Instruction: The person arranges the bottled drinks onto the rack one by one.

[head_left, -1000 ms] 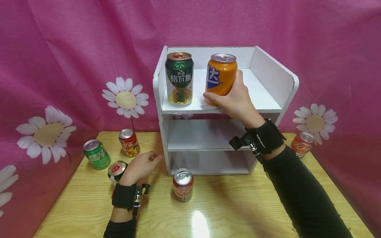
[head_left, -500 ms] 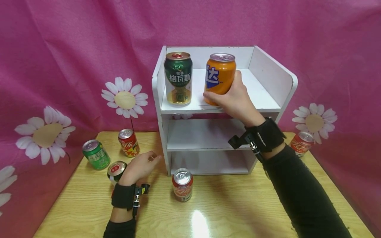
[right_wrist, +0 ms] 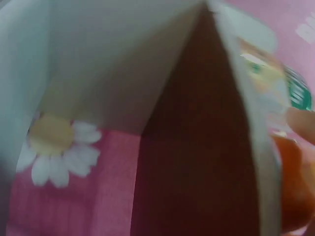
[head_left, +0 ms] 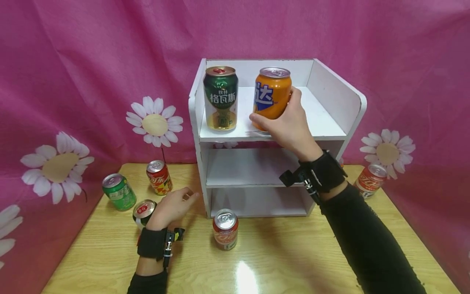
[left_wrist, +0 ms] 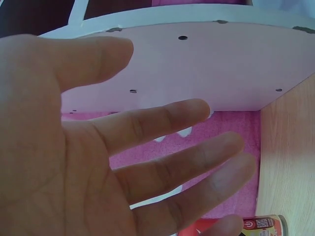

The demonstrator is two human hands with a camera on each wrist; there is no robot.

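My right hand (head_left: 288, 122) grips an orange soda can (head_left: 280, 96) upright on the top board of a white shelf (head_left: 253, 134), thumb in front and fingers behind it. The can's base is at the front of that board. To its left a green and gold can (head_left: 221, 100) stands upright. In the right wrist view, the orange can (right_wrist: 293, 187) shows at the right edge, partly cut off. My left hand (head_left: 174, 206) hovers over the table left of the shelf. Its fingers are relaxed and spread in the left wrist view, holding nothing.
On the left of the wooden table (head_left: 191, 265) stand a green can (head_left: 120, 192), a red and yellow can (head_left: 159, 177) and a dark-topped can (head_left: 144, 210) partly behind my left wrist. A red can (head_left: 225, 230) stands before the shelf, another red can (head_left: 370, 181) at right.
The orange can has turned slightly in my right hand, its label showing more. My right wrist and forearm have shifted slightly left. The left hand stays in place.
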